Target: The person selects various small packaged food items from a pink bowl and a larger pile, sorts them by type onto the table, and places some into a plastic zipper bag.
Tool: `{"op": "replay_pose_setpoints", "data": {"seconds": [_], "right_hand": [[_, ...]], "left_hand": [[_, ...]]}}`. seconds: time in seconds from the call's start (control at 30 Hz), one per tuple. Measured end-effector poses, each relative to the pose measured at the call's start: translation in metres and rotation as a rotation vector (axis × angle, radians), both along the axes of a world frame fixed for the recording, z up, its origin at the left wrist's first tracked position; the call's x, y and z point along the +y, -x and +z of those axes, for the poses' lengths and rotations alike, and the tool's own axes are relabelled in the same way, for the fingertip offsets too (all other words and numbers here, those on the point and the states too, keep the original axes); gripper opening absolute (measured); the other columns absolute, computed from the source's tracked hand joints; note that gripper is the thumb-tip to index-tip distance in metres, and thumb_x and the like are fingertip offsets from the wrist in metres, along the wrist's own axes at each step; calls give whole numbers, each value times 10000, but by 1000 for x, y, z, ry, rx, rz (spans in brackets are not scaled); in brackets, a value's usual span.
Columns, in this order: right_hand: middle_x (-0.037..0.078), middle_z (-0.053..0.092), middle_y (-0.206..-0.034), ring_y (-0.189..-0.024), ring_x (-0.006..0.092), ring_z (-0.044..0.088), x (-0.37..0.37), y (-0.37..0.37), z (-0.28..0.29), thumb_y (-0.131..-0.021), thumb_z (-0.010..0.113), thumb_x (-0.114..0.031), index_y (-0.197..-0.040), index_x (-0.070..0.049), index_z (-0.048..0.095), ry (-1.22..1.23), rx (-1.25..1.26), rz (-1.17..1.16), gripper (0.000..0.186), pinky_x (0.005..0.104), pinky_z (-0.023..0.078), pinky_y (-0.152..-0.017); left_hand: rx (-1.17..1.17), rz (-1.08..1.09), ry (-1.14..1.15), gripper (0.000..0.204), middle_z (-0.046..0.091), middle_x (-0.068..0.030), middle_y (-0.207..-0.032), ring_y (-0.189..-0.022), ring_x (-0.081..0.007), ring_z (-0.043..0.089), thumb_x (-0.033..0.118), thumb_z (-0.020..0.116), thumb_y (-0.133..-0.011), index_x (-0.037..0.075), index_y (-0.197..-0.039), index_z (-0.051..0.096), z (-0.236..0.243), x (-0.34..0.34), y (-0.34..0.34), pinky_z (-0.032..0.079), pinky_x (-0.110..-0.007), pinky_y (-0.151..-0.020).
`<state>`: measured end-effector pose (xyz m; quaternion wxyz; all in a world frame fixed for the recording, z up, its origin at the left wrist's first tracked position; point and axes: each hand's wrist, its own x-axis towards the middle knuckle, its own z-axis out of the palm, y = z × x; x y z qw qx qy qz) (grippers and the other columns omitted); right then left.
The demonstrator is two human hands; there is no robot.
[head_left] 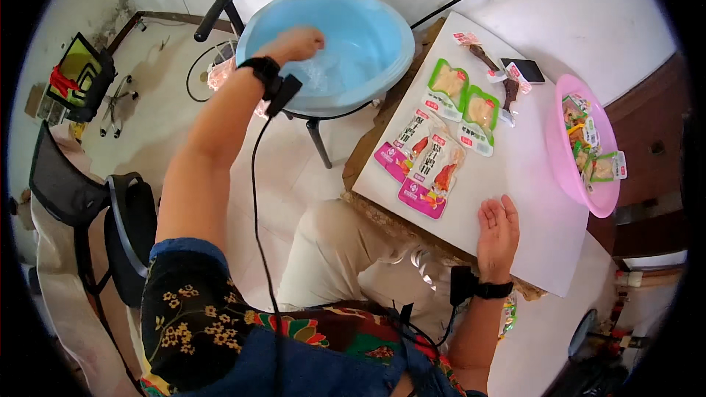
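Head view. The left hand (300, 43), fingers curled, is over the left part of a round light-blue plastic basin (379, 33) set on a black-framed chair (318, 143); whether it grasps anything cannot be told. Clear, shiny material (316, 79) of uncertain kind lies inside the basin. The right hand (498, 234), empty and loosely spread with palm turned up, is at the near edge of the white counter (518, 176). Left of it lie two overlapping white-and-magenta printed pouches (432, 176); beyond these, two green-bordered flat packs (482, 109). At the far end are dark brown pieces in clear wrappers (510, 90) and a flat black rectangular object (524, 71). To the right, a pink oval plastic basin (604, 195) holds assorted small packets (581, 129).
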<state>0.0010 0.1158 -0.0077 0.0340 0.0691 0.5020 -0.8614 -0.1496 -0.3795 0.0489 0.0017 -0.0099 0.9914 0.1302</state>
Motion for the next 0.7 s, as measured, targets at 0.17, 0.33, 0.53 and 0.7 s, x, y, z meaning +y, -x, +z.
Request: {"op": "replay_pose_setpoints", "data": {"seconds": [0.17,0.33,0.53,0.7], "right_hand": [[120,572,-1112,-1067,217,558,-6,-2,8,-971,466,-86,-1295,5,410,-107,-50,-35,342,355,436,-984],[118,572,-1115,-1076,211,557,-6,-4,6,-967,458,-70,-1301,4,403,-149,-68,-49,347,336,442,-969],[109,574,-1105,-1071,197,557,-8,-5,6,-959,460,-55,-1291,2,411,-218,-11,-30,341,320,443,-953],[108,569,-1102,-1065,185,549,-3,1,-7,-956,484,-76,-1279,4,405,-158,29,-27,342,312,442,-950]], "left_hand": [[-210,-52,540,229,664,-142,-1038,-1018,-321,615,154,577,-808,144,-997,707,-27,-25,16,473,-454,-866],[-504,83,444,264,660,-185,-1006,-1024,-330,612,185,592,-781,108,-1007,703,-45,-23,38,478,-447,-856],[-308,-71,333,340,680,-125,-1008,-966,-275,626,140,668,-731,54,-1060,669,-14,-35,41,496,-380,-832],[307,266,-615,254,652,-100,-898,-732,-192,649,46,681,-714,25,-961,621,43,-16,-5,519,-326,-619]]}}
